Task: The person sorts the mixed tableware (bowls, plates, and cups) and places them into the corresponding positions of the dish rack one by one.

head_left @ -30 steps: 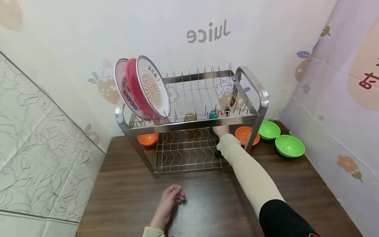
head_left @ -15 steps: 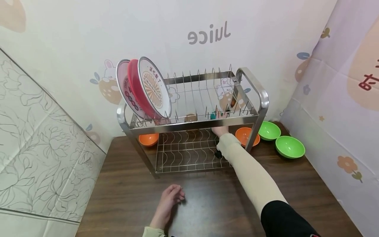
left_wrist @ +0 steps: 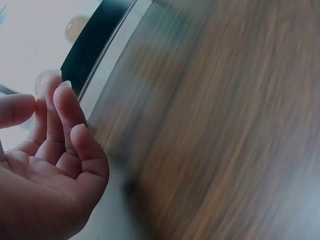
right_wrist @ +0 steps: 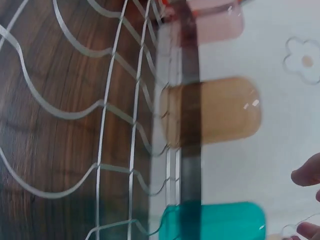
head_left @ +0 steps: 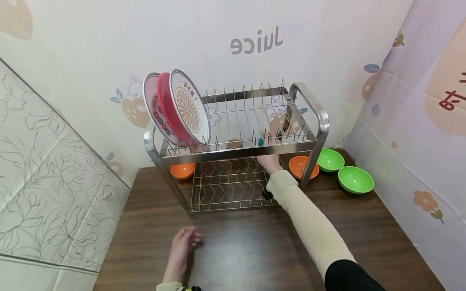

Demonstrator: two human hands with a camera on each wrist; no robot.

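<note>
shiny steel fills the middle of my head feed: a two-tier dish rack (head_left: 240, 154) with flat polished bars, rounded corners and thin wire prongs. taking the rack as the clock centre, the person's right hand (head_left: 268, 161) goes in at about 4 o'clock, under the upper tier and right by a glossy teal cup (right_wrist: 235, 222) with smooth rounded edges. on the right wrist feed that cup sits near 6 o'clock, and the fingers (right_wrist: 307, 172) poke in between 3 and 4, parted and not gripping it, only partly in frame. same feed has a smooth tan cup (right_wrist: 230, 107) and a pinkish cup (right_wrist: 220, 22) up around 12. a dark flat bar (right_wrist: 190, 170) lines up with all three; can't tell if it's in front or behind. lower shelf (head_left: 229, 185) is wavy wire.

down at 7 o'clock the left hand (head_left: 183, 242) is over the dark wood-grain tabletop (head_left: 255, 250), fingers loosely curled, holding nothing.

at 10 o'clock, three round dishes lean on edge: a grey-rimmed pink dish (head_left: 151, 97), a plain red dish (head_left: 164, 93) and a white dish (head_left: 188, 108) with an orange sunburst. glossy round bowls too: orange bowl (head_left: 182, 171) at 8, another orange bowl (head_left: 298, 165) near 4 partly behind a leg, two green bowls (head_left: 356, 180) just past it.
</note>
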